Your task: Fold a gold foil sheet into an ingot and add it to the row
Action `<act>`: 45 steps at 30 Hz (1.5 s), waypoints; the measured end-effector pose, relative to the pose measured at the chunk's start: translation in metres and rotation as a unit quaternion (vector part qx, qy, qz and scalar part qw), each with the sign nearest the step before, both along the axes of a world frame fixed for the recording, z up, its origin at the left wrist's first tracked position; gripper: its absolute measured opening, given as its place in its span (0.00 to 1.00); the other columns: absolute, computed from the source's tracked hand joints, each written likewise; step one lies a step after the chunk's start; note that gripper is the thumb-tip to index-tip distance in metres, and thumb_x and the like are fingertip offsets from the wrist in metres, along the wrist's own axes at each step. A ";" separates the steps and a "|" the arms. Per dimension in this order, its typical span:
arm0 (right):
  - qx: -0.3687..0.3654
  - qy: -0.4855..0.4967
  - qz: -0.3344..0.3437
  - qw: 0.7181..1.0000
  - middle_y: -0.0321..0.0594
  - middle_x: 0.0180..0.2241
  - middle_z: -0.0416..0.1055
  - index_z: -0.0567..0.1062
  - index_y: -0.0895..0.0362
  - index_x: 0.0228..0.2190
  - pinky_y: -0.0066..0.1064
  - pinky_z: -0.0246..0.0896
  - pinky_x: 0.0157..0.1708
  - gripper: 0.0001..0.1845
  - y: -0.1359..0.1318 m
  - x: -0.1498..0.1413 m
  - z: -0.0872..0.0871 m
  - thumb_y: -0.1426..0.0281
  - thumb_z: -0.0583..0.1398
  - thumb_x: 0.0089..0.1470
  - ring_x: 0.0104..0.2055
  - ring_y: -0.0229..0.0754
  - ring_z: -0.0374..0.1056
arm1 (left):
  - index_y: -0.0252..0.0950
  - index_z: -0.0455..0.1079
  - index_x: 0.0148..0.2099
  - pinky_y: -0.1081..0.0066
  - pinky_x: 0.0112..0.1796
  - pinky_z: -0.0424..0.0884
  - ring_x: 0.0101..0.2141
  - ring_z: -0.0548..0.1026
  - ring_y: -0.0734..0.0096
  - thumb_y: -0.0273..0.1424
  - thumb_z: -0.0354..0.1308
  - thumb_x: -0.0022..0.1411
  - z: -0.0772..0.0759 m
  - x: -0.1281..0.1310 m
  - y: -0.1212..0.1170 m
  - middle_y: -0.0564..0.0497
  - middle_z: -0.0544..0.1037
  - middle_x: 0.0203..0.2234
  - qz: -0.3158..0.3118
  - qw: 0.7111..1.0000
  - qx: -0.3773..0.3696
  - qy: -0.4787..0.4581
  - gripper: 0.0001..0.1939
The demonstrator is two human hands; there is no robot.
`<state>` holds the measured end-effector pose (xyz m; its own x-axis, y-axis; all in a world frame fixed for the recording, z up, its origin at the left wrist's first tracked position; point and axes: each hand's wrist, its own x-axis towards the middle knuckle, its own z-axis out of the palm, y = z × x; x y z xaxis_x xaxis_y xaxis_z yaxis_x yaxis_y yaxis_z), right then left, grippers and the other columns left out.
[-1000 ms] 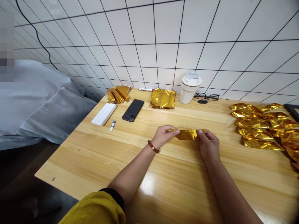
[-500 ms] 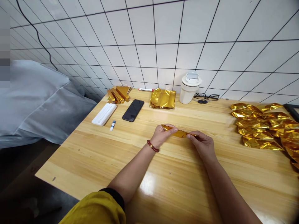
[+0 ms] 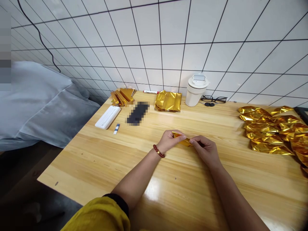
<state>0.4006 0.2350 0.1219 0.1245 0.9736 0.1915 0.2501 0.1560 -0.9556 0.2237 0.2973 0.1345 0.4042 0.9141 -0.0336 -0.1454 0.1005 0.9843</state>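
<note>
A white tiled wall with thin black grout lines rises behind the pale, wood-grained surface, whose far edge runs along its base. A black cable trails down the wall at the left. A bright reflection gleams on the varnished wood; the floor below lies in shadow.

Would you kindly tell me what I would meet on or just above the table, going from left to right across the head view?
White oblong device, dark pixelated shape, left hand, gold foil piece, right hand, crumpled gold foil bundles.
</note>
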 end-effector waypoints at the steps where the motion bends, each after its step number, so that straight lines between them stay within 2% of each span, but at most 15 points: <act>1: -0.002 -0.002 0.000 1.000 0.40 0.26 0.76 0.80 0.54 0.26 0.32 0.65 0.31 0.14 0.000 0.000 -0.001 0.57 0.65 0.53 0.28 0.41 0.70 | 0.32 0.79 0.27 0.70 0.35 0.69 0.28 0.73 0.72 0.43 0.74 0.42 0.000 0.000 0.000 0.48 0.79 0.25 0.019 1.000 -0.018 -0.011 0.19; 5: -0.005 0.009 -0.024 1.000 0.39 0.29 0.78 0.80 0.54 0.27 0.34 0.67 0.34 0.14 0.001 0.001 -0.003 0.57 0.64 0.53 0.31 0.42 0.71 | 0.32 0.78 0.25 0.70 0.33 0.69 0.24 0.71 0.74 0.45 0.76 0.37 0.002 -0.001 0.002 0.51 0.78 0.22 0.109 0.986 -0.099 -0.082 0.21; 7: -0.007 0.019 -0.036 0.999 0.39 0.29 0.78 0.80 0.54 0.27 0.34 0.68 0.35 0.13 0.001 0.001 -0.004 0.57 0.65 0.52 0.32 0.42 0.72 | 0.32 0.78 0.25 0.70 0.34 0.69 0.24 0.72 0.74 0.45 0.76 0.35 0.002 -0.002 0.003 0.50 0.78 0.21 0.135 0.978 -0.117 -0.106 0.22; 10: -0.021 0.033 -0.041 0.998 0.39 0.30 0.79 0.81 0.54 0.28 0.35 0.68 0.36 0.14 0.001 0.001 -0.005 0.56 0.65 0.51 0.33 0.43 0.72 | 0.31 0.78 0.25 0.69 0.34 0.69 0.24 0.72 0.72 0.48 0.75 0.38 0.002 -0.002 0.005 0.50 0.77 0.20 0.131 0.977 -0.121 -0.113 0.23; 13: -0.039 0.035 -0.052 0.997 0.38 0.26 0.76 0.81 0.55 0.28 0.33 0.65 0.32 0.15 0.001 0.002 -0.006 0.56 0.65 0.52 0.29 0.41 0.70 | 0.32 0.78 0.25 0.69 0.34 0.69 0.24 0.73 0.71 0.52 0.72 0.42 0.002 -0.002 0.007 0.49 0.76 0.19 0.124 0.976 -0.122 -0.128 0.25; 18: -0.047 0.023 -0.048 0.997 0.33 0.18 0.67 0.79 0.56 0.27 0.29 0.58 0.26 0.16 0.000 0.004 -0.006 0.56 0.63 0.54 0.22 0.37 0.61 | 0.32 0.77 0.23 0.73 0.31 0.66 0.23 0.71 0.76 0.48 0.75 0.38 0.001 -0.003 0.010 0.51 0.75 0.19 0.151 0.964 -0.136 -0.170 0.23; 24: -0.053 0.024 -0.041 0.997 0.33 0.17 0.67 0.79 0.56 0.27 0.29 0.56 0.25 0.16 0.000 0.004 -0.006 0.56 0.63 0.53 0.22 0.36 0.61 | 0.31 0.75 0.22 0.75 0.29 0.65 0.22 0.69 0.80 0.47 0.76 0.37 0.000 -0.003 0.009 0.53 0.74 0.18 0.152 0.960 -0.148 -0.182 0.23; 29: -0.050 0.040 -0.061 0.996 0.33 0.18 0.67 0.80 0.56 0.28 0.29 0.57 0.26 0.16 0.001 0.004 -0.004 0.56 0.64 0.52 0.22 0.37 0.61 | 0.31 0.77 0.26 0.72 0.32 0.68 0.28 0.74 0.72 0.52 0.71 0.43 -0.004 -0.002 0.011 0.49 0.77 0.21 0.129 0.965 -0.139 -0.181 0.26; 32: -0.053 0.047 -0.066 0.995 0.33 0.18 0.67 0.80 0.56 0.27 0.29 0.57 0.26 0.15 0.000 0.004 -0.004 0.56 0.65 0.52 0.23 0.37 0.61 | 0.31 0.77 0.28 0.70 0.35 0.68 0.30 0.76 0.69 0.49 0.72 0.44 -0.005 -0.002 0.012 0.47 0.79 0.24 0.136 0.963 -0.138 -0.187 0.24; 35: -0.060 0.051 -0.076 0.994 0.33 0.18 0.67 0.80 0.55 0.28 0.29 0.57 0.25 0.15 0.000 0.005 -0.004 0.56 0.65 0.51 0.23 0.36 0.60 | 0.32 0.77 0.28 0.70 0.36 0.68 0.30 0.75 0.71 0.45 0.74 0.43 -0.003 -0.003 0.012 0.47 0.79 0.25 0.152 0.959 -0.137 -0.195 0.21; 41: -0.055 0.054 -0.085 0.993 0.34 0.19 0.68 0.80 0.55 0.26 0.29 0.58 0.27 0.14 0.001 0.005 -0.001 0.56 0.66 0.49 0.23 0.37 0.62 | 0.33 0.74 0.23 0.73 0.35 0.66 0.28 0.70 0.75 0.45 0.72 0.47 0.003 -0.007 0.009 0.50 0.76 0.22 0.065 0.976 -0.096 -0.187 0.20; 45: -0.058 0.058 -0.099 0.992 0.34 0.19 0.69 0.80 0.55 0.26 0.30 0.59 0.27 0.14 0.001 0.004 0.002 0.57 0.66 0.48 0.23 0.37 0.63 | 0.34 0.75 0.25 0.73 0.36 0.66 0.29 0.71 0.74 0.48 0.72 0.47 0.003 -0.006 0.009 0.51 0.76 0.24 0.074 0.972 -0.105 -0.199 0.20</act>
